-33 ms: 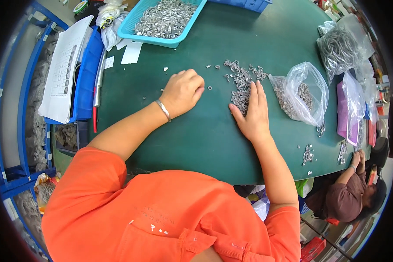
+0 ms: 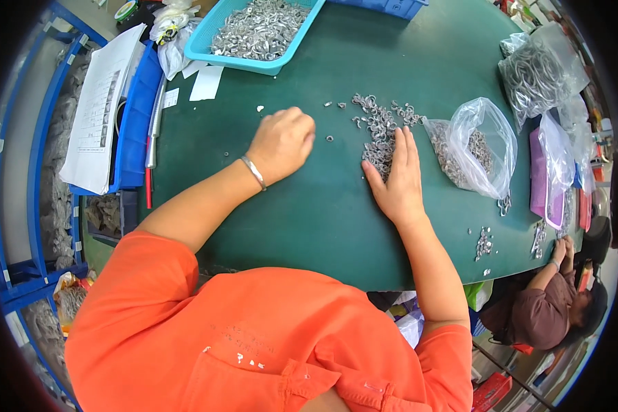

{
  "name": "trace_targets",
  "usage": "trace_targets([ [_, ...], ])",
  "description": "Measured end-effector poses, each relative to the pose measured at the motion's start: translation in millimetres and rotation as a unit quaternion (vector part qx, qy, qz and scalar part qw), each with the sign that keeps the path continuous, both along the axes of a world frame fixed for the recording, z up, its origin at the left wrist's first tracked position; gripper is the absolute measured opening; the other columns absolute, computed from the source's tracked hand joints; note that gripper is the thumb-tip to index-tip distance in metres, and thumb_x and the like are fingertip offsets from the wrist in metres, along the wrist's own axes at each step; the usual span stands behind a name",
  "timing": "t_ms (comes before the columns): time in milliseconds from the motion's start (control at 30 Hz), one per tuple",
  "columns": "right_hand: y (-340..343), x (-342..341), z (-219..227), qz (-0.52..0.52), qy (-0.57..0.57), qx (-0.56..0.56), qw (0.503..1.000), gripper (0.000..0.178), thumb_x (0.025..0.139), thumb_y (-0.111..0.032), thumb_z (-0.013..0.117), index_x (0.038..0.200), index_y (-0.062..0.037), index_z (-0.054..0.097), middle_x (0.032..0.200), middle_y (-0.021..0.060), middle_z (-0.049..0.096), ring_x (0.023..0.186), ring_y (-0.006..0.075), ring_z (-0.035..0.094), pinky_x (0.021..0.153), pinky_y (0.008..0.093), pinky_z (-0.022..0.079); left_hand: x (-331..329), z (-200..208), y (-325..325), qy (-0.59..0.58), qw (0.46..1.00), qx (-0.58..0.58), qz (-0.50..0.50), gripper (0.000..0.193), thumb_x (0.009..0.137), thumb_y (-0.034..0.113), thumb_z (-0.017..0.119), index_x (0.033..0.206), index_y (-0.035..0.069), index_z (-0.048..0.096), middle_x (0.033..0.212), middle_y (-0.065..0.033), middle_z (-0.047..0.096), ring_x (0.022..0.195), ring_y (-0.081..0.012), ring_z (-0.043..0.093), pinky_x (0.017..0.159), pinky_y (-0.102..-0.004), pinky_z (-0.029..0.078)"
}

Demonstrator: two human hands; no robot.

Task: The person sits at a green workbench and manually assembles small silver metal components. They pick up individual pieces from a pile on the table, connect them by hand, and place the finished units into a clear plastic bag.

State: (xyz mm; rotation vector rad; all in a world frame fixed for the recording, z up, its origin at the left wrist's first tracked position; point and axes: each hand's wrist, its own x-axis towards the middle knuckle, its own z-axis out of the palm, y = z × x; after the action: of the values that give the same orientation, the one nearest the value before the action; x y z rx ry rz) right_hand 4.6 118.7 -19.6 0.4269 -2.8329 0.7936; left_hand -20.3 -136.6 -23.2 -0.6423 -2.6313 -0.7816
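Green tabletop (image 2: 288, 233): loose heap of small grey metal parts (image 2: 376, 123) near centre; clear plastic bag (image 2: 487, 115) of similar parts just right; turquoise basket (image 2: 271, 67), metal-filled, far left, white paper slip (image 2: 206, 83) beside it.

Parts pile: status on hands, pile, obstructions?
Left hand curled, palm hidden. Right hand open, at pile edge. Pile loose on table. Stray bits between left hand and pile.

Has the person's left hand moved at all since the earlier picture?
Yes, slightly: the left hand has shifted to the left, widening its gap from the small grey piece, which lies in the same spot on the green table.
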Motion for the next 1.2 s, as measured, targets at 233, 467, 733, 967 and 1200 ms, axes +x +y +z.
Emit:
trace_targets([
  [233,20,-59,-13,-0.039,0.055,-0.011,0.998,0.071,0.096,-0.040,0.059,0.146,0.0052,0.036,0.152,0.0304,0.032,0.143,0.0454,0.029,0.118,0.0521,0.020,-39,0,41,-0.022,0.993,0.114,-0.007,0.039,0.096,0.015,0.058,0.130,-0.003,0.054,0.138,-0.0220,0.053,0.131,-0.0382,0.049,0.107,-0.0409,0.042],
  [467,22,-69,-7,0.154,0.067,-0.056,0.984,0.043,0.093,-0.015,0.055,0.131,0.0056,0.051,0.137,0.0248,0.050,0.126,0.0455,0.048,0.112,0.0508,0.034,-51,-12,118,-0.146,0.980,0.126,-0.044,0.058,0.104,0.039,0.038,0.143,-0.004,0.042,0.143,-0.0251,0.048,0.138,-0.0396,0.040,0.115,-0.0485,0.028],
  [733,3,26,11,0.230,0.026,-0.088,0.969,0.055,0.086,-0.010,0.065,0.133,0.0102,0.047,0.137,0.0306,0.048,0.130,0.0470,0.045,0.112,0.0513,0.036,53,2,71,-0.156,0.971,0.122,-0.133,0.063,0.103,0.033,0.045,0.150,-0.006,0.028,0.153,-0.0254,0.033,0.144,-0.0391,0.031,0.118,-0.0481,0.022],
  [967,19,-70,-3,0.115,0.096,-0.045,0.988,0.033,0.089,0.000,0.055,0.122,0.0046,0.060,0.134,0.0219,0.056,0.128,0.0414,0.049,0.108,0.0445,0.041,68,19,62,-0.179,0.972,0.099,-0.115,0.067,0.101,0.034,0.051,0.149,-0.006,0.028,0.155,-0.0258,0.030,0.144,-0.0407,0.031,0.118,-0.0486,0.024],
  [1200,48,5,19,0.160,-0.012,-0.084,0.984,0.036,0.078,0.011,0.055,0.111,0.0000,0.066,0.119,0.0167,0.064,0.111,0.0375,0.059,0.097,0.0423,0.049,88,28,40,-0.228,0.953,0.090,-0.178,0.065,0.093,0.031,0.065,0.143,-0.002,0.040,0.153,-0.0242,0.034,0.142,-0.0410,0.034,0.115,-0.0509,0.028],
])
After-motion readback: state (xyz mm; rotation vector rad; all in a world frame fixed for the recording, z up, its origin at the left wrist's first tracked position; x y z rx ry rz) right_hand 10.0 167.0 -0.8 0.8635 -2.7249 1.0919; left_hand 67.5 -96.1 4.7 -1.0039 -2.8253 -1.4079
